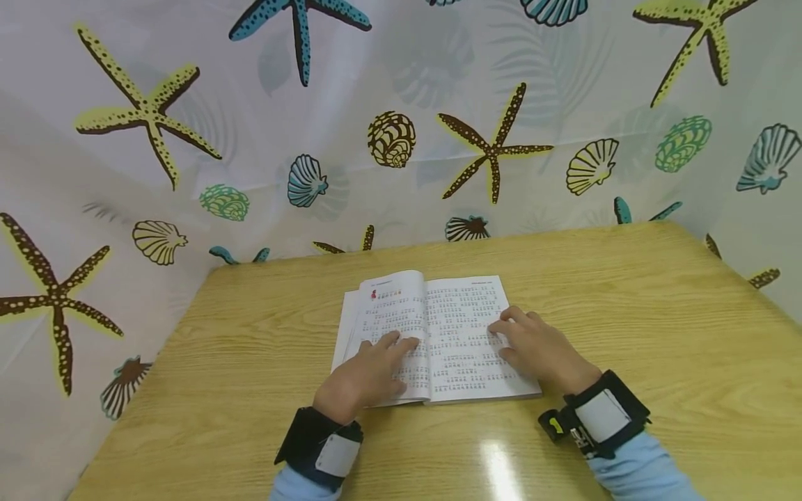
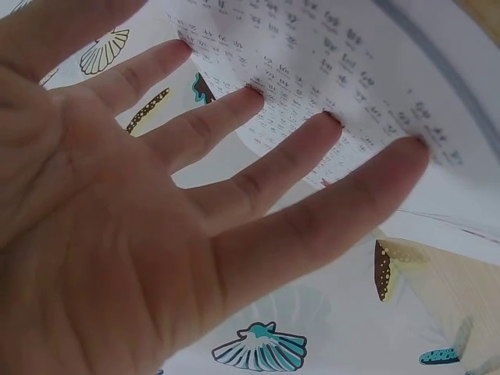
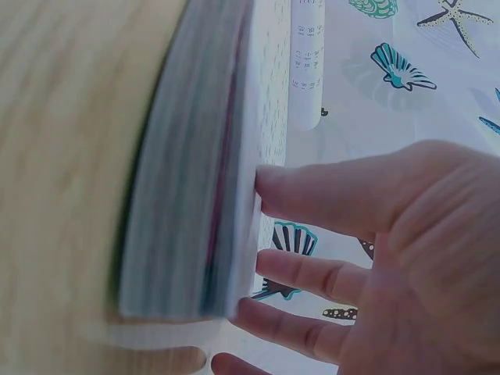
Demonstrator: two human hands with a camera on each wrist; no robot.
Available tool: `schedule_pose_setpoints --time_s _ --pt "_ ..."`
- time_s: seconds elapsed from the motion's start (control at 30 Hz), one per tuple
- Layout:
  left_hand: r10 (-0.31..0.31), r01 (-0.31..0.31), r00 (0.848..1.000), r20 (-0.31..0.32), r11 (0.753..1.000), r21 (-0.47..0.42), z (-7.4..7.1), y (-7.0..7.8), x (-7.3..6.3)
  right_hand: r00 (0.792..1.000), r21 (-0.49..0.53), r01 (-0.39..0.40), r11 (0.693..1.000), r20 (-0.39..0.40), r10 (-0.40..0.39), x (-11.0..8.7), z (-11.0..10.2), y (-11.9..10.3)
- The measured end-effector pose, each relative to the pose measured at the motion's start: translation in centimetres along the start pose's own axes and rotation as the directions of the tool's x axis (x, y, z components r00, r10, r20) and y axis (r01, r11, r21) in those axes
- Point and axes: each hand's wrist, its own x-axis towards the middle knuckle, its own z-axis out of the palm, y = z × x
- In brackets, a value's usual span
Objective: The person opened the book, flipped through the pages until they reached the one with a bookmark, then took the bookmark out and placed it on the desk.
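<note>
An open book with printed pages lies on the wooden table. My left hand rests on its left page, fingers spread; in the left wrist view the fingertips of that hand touch the print. On the right page, near the outer edge, lies my right hand. In the right wrist view the thumb and fingers of the right hand touch the page surface beside the thick page block. The left page bulges up in a curve near the spine, and a small red picture shows near its top.
The wooden table extends on both sides of the book. Behind it hangs a white cloth printed with starfish and shells. Black straps with devices wrap both wrists, over light blue sleeves.
</note>
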Motion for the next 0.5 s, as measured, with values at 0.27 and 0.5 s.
schedule_pose_setpoints --time_s 0.27,0.5 --pt "-0.002 0.002 1.000 -0.004 1.000 -0.002 0.06 -0.01 0.01 0.987 0.097 -0.149 0.984 0.079 0.141 0.22 -0.07 0.52" --pt "-0.004 0.004 1.000 0.000 1.000 0.002 0.04 -0.03 0.00 0.973 0.119 -0.218 0.969 0.106 0.206 0.37 -0.33 0.40"
